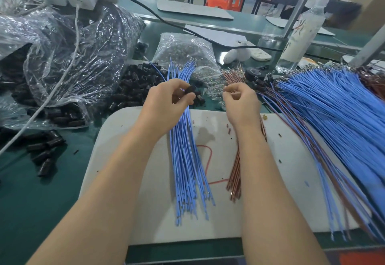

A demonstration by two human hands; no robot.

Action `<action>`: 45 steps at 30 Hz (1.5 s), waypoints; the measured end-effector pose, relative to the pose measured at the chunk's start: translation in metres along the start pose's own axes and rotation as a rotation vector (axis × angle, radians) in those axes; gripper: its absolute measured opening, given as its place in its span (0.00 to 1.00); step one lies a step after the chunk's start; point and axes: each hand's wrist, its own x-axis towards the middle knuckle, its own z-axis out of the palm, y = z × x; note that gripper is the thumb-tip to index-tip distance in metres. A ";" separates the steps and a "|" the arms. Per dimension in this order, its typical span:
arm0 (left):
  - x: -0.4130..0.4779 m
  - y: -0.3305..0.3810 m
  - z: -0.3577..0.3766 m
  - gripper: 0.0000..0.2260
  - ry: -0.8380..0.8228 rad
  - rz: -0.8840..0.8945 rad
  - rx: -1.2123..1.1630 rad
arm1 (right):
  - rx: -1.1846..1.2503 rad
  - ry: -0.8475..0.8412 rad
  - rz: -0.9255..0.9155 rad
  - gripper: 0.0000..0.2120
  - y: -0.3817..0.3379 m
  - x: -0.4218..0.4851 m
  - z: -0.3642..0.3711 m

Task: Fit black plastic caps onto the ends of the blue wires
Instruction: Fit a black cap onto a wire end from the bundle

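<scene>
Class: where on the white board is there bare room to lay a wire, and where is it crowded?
Barest: the white board between the right forearm and the big blue wire fan. A smaller patch sits at the front edge between both forearms. Between the blue bundle and brown wires a red wire lies. Crowded: black caps left and beyond.

Bright, even light comes from overhead. A faint soft shadow lies on the pale grey rounded board (281, 160) near my left hand (166, 100). Glare streaks the crinkled clear plastic bag (73, 41). The wide lens bows the edges; the far orange plastic stool (227, 1) looks soft and blurred.
</scene>
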 end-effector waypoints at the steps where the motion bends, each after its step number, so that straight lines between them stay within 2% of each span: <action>1: 0.000 -0.001 0.000 0.06 0.015 -0.011 0.013 | -0.041 -0.026 -0.029 0.08 0.001 0.000 0.000; 4: 0.000 -0.002 0.001 0.06 0.044 -0.024 0.019 | -0.105 -0.072 -0.096 0.15 -0.001 -0.002 0.001; 6: 0.000 -0.003 0.001 0.06 0.056 -0.030 0.008 | -0.133 -0.046 -0.093 0.17 0.000 -0.001 0.001; 11: 0.001 -0.003 0.001 0.05 0.083 -0.026 -0.023 | -0.243 0.048 -0.034 0.13 0.007 0.004 0.001; 17: 0.000 -0.004 0.002 0.05 0.109 -0.041 -0.037 | -0.416 -0.061 -0.114 0.15 0.007 0.001 0.011; 22: 0.000 -0.004 0.004 0.05 0.100 -0.034 -0.044 | -0.546 -0.152 -0.093 0.16 0.006 0.002 0.016; 29: 0.000 -0.004 0.004 0.05 0.087 -0.033 -0.040 | -0.560 -0.103 -0.065 0.12 0.005 0.002 0.017; 33: 0.000 -0.005 0.004 0.06 0.070 -0.027 -0.041 | -0.418 -0.041 -0.072 0.09 0.002 0.000 0.016; 36: 0.001 -0.007 0.005 0.06 0.066 -0.020 -0.054 | -0.029 0.006 -0.132 0.04 -0.008 -0.005 0.009; 40: 0.003 -0.008 0.005 0.08 0.081 -0.019 -0.075 | 0.295 -0.165 -0.193 0.04 -0.029 -0.015 0.004; 45: 0.003 -0.009 0.004 0.10 0.075 -0.006 -0.091 | 0.323 -0.279 -0.216 0.06 -0.037 -0.020 0.006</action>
